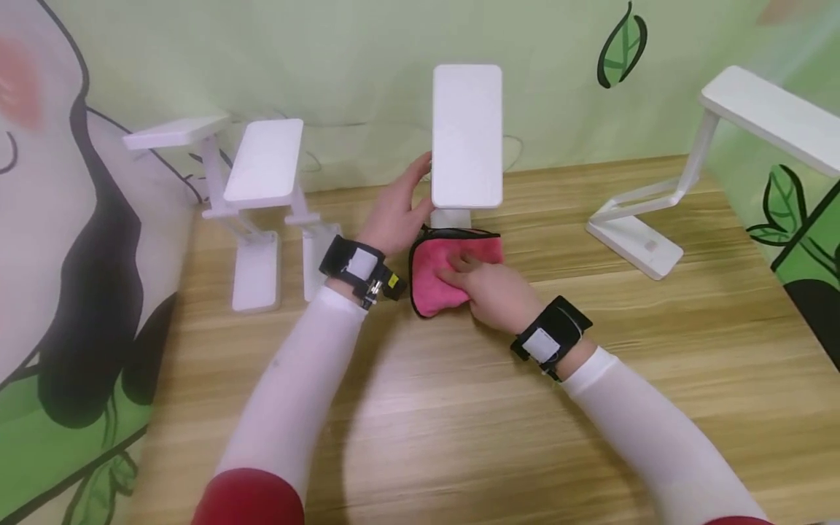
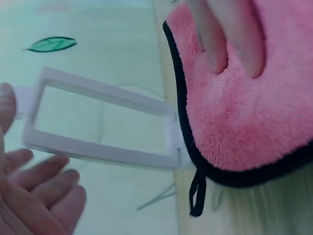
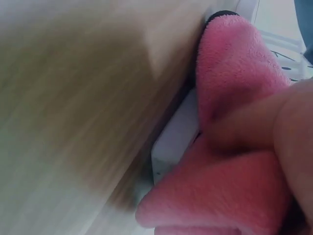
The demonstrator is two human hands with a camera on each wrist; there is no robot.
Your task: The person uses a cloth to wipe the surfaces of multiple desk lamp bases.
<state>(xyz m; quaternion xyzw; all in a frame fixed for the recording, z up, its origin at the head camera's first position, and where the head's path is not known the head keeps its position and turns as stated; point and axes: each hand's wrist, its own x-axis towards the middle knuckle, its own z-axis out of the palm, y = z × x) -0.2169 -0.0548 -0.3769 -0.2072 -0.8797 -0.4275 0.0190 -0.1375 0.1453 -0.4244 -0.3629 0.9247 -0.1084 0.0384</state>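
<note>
Your right hand [image 1: 496, 293], fingers spread, presses cloth [image 1: 432, 271] over the lamp's [image 1: 467, 138] base. Your spread left hand [image 1: 392, 215] flanks its left.

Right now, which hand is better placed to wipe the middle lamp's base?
Probably the right hand: it presses the pink cloth over the base, while the left hand is beside the lamp arm.

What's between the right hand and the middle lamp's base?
A pink cloth lies between the right hand and the white base, as the right wrist view shows.

Fluffy cloth [image 1: 431, 264], smooth plastic lamp [image 1: 467, 136]
</note>
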